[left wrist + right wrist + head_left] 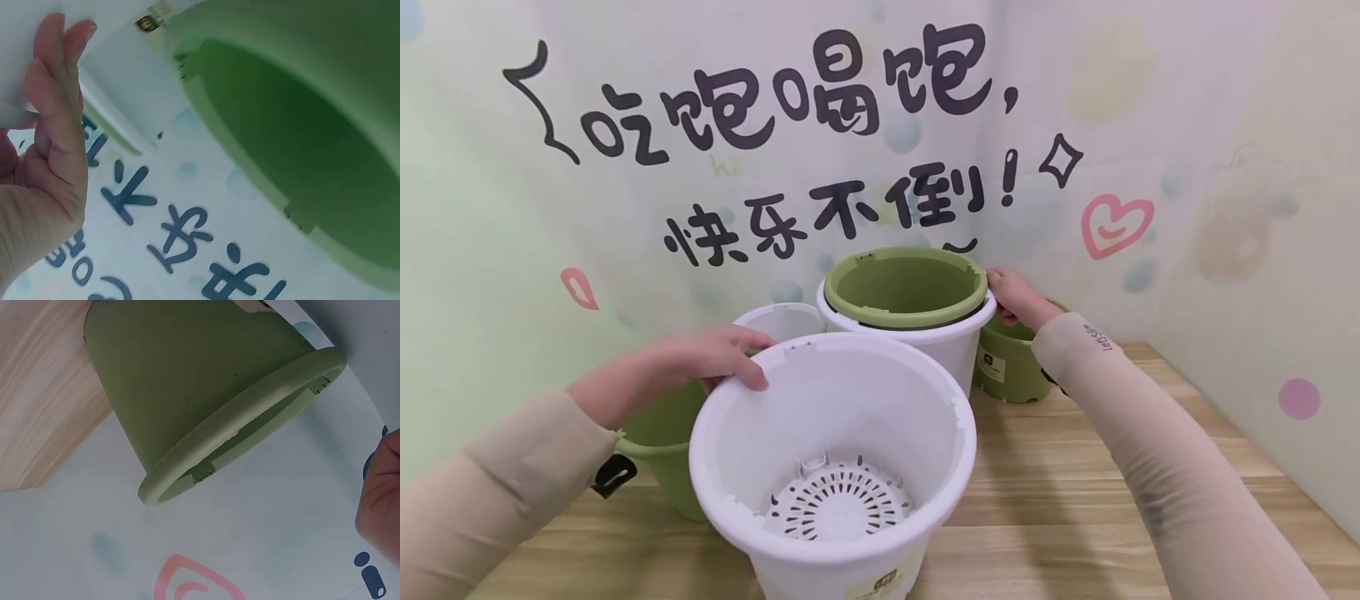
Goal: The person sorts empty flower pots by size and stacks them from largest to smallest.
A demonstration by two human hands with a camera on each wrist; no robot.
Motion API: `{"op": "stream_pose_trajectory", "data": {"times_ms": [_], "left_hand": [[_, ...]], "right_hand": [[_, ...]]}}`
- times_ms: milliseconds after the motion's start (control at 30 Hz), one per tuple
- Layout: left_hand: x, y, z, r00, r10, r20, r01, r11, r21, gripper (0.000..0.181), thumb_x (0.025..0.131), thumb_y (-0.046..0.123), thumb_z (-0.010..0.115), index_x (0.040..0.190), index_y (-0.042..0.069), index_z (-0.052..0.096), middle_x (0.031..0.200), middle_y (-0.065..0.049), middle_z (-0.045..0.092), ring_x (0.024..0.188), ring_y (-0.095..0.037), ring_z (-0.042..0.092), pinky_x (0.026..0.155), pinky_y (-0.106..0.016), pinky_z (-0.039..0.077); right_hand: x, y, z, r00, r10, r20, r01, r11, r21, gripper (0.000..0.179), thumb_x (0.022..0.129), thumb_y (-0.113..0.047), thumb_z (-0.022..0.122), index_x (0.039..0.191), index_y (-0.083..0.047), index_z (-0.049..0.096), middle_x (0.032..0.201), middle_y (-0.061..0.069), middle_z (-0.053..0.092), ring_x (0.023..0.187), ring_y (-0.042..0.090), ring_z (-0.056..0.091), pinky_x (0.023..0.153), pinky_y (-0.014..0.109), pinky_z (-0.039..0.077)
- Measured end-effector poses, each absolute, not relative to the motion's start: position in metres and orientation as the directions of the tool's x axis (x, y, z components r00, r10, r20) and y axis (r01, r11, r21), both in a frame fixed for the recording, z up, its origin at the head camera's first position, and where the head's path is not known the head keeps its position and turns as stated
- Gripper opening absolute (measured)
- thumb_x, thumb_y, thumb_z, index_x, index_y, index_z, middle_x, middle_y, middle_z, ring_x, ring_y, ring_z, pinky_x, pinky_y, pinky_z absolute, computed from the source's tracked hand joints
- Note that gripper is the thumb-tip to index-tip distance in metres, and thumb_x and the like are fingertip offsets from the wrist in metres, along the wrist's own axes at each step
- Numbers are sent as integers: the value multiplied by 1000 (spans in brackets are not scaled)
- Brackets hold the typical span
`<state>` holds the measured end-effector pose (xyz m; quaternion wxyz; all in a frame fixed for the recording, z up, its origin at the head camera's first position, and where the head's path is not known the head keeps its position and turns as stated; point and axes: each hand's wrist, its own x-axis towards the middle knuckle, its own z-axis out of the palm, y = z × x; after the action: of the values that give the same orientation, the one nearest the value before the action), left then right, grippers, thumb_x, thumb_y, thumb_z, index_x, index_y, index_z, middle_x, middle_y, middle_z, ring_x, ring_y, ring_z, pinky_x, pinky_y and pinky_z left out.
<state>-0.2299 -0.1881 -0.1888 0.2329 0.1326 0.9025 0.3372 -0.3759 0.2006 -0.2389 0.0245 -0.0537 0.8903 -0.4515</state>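
In the head view, a white plant pot (835, 387) with a slotted base stands nearest, its mouth facing me. My left hand (715, 358) grips its far left rim, thumb inside and the other fingers outside. In the left wrist view that hand (53, 144) is bent around the white rim. Behind this pot stands another white pot (953, 354) with a green pot (906, 287) nested inside it. My right hand (1017, 297) holds the right rim of these nested pots. Only part of that hand (382, 494) shows in the right wrist view, with its fingertips out of frame.
A green pot (673, 471) is at the left beneath my left forearm, and another green pot (1015, 367) stands behind my right forearm. One more white pot (778, 319) is partly hidden at the back. The wooden tabletop (1045, 492) meets a wall with printed lettering.
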Motion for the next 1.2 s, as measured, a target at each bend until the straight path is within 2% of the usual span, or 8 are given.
{"op": "stream_pose_trajectory", "data": {"times_ms": [233,500,700,800,967,1000,1067,1200], "left_hand": [[-222,-195,-160,-856,384,-345,47,724,688,56,78,12,59,128,-1,39,83,-5,66,69,-17,67,62,-31,54],[-218,-208,-120,-887,314,-339,19,759,651,59,81,13,58,134,0,36,85,-4,66,71,-17,66,64,-32,54],[-224,-215,-88,-894,263,-363,-42,756,653,51,86,13,55,132,2,38,83,-1,66,70,-16,66,65,-31,54],[-227,-218,-72,-892,257,-372,-62,745,664,45,87,13,55,129,6,42,85,-1,66,71,-18,67,66,-32,54],[-230,-224,-44,-913,218,-344,-80,733,676,40,87,13,56,127,12,47,85,-1,67,71,-19,67,67,-34,55],[-230,-225,-39,-919,208,-335,-80,732,677,46,87,14,57,131,10,43,85,-1,67,70,-18,67,66,-34,55],[-229,-228,-29,-933,191,-305,-72,732,678,44,87,17,58,129,10,45,84,1,66,71,-18,67,68,-34,54],[-226,-233,-11,-948,156,-278,-61,767,639,28,88,28,58,111,13,55,86,3,64,80,-17,62,78,-38,50]], "right_hand": [[-376,201,-239,-994,-113,5,-71,589,-805,35,100,-24,18,110,-3,43,55,0,37,44,11,33,44,26,37],[-374,200,-236,-992,-122,-23,-57,616,-786,38,100,-26,19,118,-5,44,57,1,39,46,13,33,46,26,36],[-375,203,-235,-992,-125,-23,-63,640,-766,37,100,-27,19,114,-6,46,55,0,40,45,13,35,44,27,37],[-374,204,-233,-991,-130,-25,-69,669,-740,39,100,-27,19,115,-5,47,55,2,42,46,14,38,44,28,39],[-374,205,-230,-990,-141,-26,-87,733,-675,40,100,-29,23,119,-5,49,68,7,50,57,19,48,55,32,45],[-374,206,-230,-989,-146,-23,-95,743,-663,40,100,-28,24,119,-5,50,71,9,51,61,20,49,58,34,46],[-374,207,-228,-986,-166,-1,-129,771,-624,39,100,-28,25,116,-4,52,75,11,52,66,23,50,63,36,47],[-375,207,-228,-981,-191,40,-180,803,-568,40,100,-26,25,116,-2,53,78,15,52,72,27,50,68,37,45]]}}
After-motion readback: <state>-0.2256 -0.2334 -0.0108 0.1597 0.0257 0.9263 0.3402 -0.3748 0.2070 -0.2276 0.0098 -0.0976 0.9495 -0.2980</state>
